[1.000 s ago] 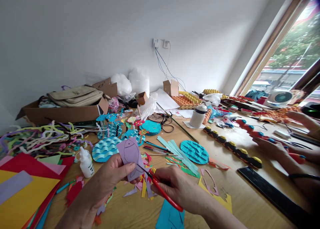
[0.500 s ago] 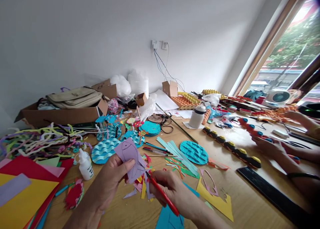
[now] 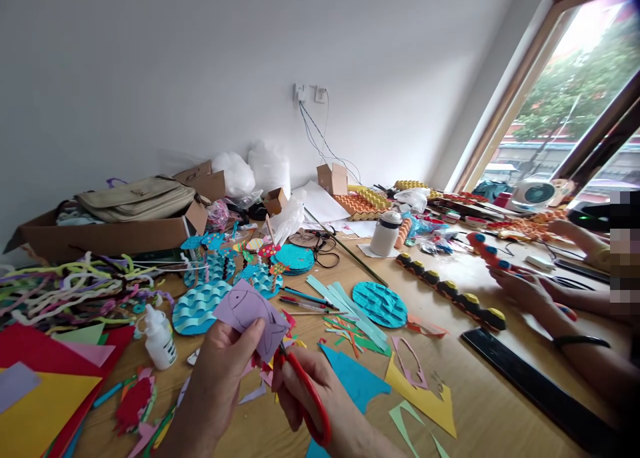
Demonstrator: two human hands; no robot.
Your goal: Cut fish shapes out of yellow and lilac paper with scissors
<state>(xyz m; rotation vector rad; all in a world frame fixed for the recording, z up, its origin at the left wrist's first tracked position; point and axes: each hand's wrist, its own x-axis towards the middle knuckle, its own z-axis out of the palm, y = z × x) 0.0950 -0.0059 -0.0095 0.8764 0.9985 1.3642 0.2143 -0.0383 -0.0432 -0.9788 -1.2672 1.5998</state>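
Observation:
My left hand (image 3: 227, 358) pinches a piece of purple paper (image 3: 245, 311) with a fish outline drawn on it. Red-handled scissors (image 3: 313, 395) are gripped in my right hand (image 3: 320, 385), their blades at the lower right edge of the paper, by the drawn tail. Under and around my hands lie coloured paper scraps, among them a blue piece (image 3: 353, 371) and a yellow offcut (image 3: 425, 398). Left of my left hand stands a white glue bottle (image 3: 160, 345), with a red paper cutout (image 3: 135, 401) below it.
Wavy blue discs (image 3: 380, 305), pens (image 3: 310, 303) and a white jar (image 3: 385, 235) stand or lie beyond my hands. Coloured sheets (image 3: 45, 411) and pipe cleaners (image 3: 65, 298) fill the left. At right, another person's hands (image 3: 525, 291) hold a painted egg-carton strip (image 3: 487, 248).
The purple paper has turned slightly in my left hand, and the scissors have swung more upright at its edge. The whole view has shifted a little to the right.

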